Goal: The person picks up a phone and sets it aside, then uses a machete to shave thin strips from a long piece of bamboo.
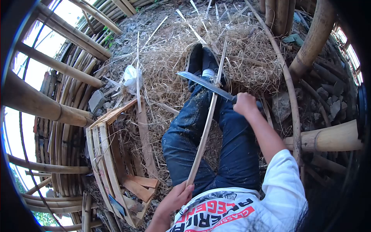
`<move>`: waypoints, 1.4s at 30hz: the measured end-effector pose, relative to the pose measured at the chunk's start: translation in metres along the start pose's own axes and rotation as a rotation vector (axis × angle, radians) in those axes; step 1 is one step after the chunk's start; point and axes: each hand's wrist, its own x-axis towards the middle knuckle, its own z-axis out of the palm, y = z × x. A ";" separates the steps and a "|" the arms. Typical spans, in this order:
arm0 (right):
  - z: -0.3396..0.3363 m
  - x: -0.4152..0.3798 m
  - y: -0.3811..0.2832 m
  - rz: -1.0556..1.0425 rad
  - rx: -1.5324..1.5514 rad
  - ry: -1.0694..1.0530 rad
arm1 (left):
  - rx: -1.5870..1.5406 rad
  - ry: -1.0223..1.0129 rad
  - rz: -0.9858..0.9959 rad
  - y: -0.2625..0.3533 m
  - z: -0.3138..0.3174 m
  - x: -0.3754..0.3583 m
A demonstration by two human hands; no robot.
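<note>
A long, pale bamboo strip [203,142] runs from my lap up between my legs and past my shoes. Near its lower end, my left hand [180,196] is closed around it. My right hand [245,104] grips the dark handle of a long-bladed machete [205,83]. The blade lies across the strip just above my knees' far side, near my ankles, its tip pointing left. Whether the edge is cutting into the strip cannot be made out. My legs in dark jeans [241,150] are stretched forward under both.
Curly bamboo shavings [251,65] cover the ground around my feet. On the left stands a slatted wooden crate [102,154] with wood pieces inside, and a white plastic bag [131,79] beyond it. Thick bamboo poles [313,38] rise at right; stacked bamboo [63,127] lines the left.
</note>
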 end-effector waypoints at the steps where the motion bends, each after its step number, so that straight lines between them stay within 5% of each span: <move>1: 0.003 -0.007 -0.003 0.006 0.031 0.000 | -0.048 -0.048 -0.038 0.000 -0.001 0.002; 7: 0.023 -0.049 -0.016 0.034 0.230 -0.031 | -0.122 -0.036 0.027 -0.022 0.005 0.020; 15: 0.019 -0.101 -0.033 -0.203 0.245 -0.097 | -0.228 0.047 -0.041 -0.025 -0.006 0.024; 21: 0.013 -0.078 -0.026 -0.223 0.127 -0.119 | 0.102 0.239 0.069 -0.014 0.008 0.017; 34: 0.008 -0.001 0.005 0.014 0.010 0.015 | 0.510 0.350 0.179 0.003 0.016 -0.004; 42: 0.019 -0.013 -0.011 0.064 0.131 -0.025 | 0.401 0.322 0.115 -0.001 0.010 0.000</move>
